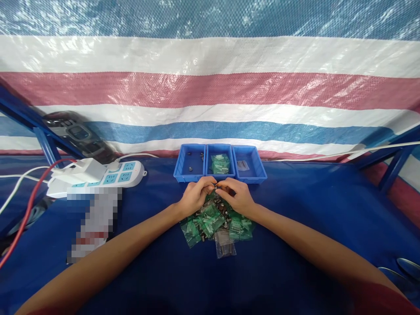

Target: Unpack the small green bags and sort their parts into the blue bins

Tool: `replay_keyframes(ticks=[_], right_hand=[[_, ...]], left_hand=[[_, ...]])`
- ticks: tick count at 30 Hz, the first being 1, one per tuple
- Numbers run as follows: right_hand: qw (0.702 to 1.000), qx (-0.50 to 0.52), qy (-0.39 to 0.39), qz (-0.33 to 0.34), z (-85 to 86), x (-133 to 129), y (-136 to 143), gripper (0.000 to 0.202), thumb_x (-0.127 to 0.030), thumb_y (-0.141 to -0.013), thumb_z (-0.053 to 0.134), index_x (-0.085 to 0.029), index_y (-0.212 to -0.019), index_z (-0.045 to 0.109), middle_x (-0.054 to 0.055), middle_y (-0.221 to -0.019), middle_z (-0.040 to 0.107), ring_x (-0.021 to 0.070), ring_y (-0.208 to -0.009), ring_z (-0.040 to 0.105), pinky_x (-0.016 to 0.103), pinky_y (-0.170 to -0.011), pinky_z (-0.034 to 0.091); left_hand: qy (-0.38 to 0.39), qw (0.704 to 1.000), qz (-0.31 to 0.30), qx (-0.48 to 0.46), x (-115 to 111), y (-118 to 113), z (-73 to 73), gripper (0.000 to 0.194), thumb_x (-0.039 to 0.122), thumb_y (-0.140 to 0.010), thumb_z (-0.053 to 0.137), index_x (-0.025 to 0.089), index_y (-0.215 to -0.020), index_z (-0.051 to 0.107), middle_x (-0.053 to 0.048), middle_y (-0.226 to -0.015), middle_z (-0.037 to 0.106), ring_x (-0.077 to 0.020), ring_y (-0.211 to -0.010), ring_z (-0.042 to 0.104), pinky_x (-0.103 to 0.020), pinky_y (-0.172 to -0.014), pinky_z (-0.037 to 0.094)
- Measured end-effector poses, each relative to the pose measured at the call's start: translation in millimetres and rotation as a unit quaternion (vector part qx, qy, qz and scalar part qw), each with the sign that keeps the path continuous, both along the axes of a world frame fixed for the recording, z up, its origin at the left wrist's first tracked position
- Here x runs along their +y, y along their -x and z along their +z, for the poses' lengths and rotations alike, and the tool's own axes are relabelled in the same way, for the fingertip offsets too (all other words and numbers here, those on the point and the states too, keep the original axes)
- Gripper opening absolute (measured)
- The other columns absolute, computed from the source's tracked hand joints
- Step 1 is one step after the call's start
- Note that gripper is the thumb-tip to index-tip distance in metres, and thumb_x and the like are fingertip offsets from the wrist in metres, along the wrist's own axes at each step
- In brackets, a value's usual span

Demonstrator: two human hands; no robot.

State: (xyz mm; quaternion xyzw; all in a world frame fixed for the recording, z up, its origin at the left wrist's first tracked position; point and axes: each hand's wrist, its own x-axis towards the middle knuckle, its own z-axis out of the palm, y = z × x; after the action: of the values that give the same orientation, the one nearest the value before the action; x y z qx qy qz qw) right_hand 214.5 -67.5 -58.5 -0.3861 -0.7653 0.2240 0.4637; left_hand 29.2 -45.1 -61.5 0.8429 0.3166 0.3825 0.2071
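Note:
My left hand [196, 195] and my right hand [236, 197] meet just in front of the blue bins, fingertips pinched close together. What they hold between them is too small to make out. Beneath them lies a pile of small metal parts [225, 213] with green bags [210, 219] of light pieces on and around it. A clear bag [225, 245] with thin parts lies at the pile's near edge. The left bin [189, 178] holds a few small metal parts, the middle bin [220, 173] holds green bags, and the right bin [251, 177] holds a clear bag.
At the left on the blue table [295, 271] are a white power strip [131, 173] with plugs, red and white cables, and a pixelated flat object [98, 223]. A dark device [78, 132] leans by the blue frame. Round metal rims [408, 266] show at the right edge.

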Motion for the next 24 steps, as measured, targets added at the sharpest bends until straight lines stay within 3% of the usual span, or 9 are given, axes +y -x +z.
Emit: replay_keyframes(ticks=[15, 24], right_hand=[[1.000, 0.012, -0.011, -0.006, -0.2, 0, 0, 0.023, -0.038, -0.089, 0.053, -0.018, -0.089, 0.063, 0.002, -0.064, 0.055, 0.0126, -0.054, 0.049, 0.026, -0.053, 0.041], [0.997, 0.059, 0.013, -0.052, 3.8, -1, -1, 0.022, -0.037, -0.088, 0.053, -0.018, -0.090, 0.064, 0.002, -0.064, 0.054, 0.0128, -0.053, 0.048, 0.026, -0.052, 0.041]], left_hand=[[-0.022, 1.000, 0.010, -0.014, -2, -1, 4.0, 0.015, 0.023, -0.092, 0.044, 0.019, -0.106, 0.046, 0.003, -0.066, 0.059, -0.0092, -0.056, 0.057, -0.019, -0.056, 0.044], [-0.037, 0.999, 0.037, -0.008, -3, -2, 11.0, 0.016, 0.025, -0.091, 0.046, 0.018, -0.103, 0.054, -0.001, -0.073, 0.063, -0.0085, -0.054, 0.056, -0.020, -0.054, 0.044]])
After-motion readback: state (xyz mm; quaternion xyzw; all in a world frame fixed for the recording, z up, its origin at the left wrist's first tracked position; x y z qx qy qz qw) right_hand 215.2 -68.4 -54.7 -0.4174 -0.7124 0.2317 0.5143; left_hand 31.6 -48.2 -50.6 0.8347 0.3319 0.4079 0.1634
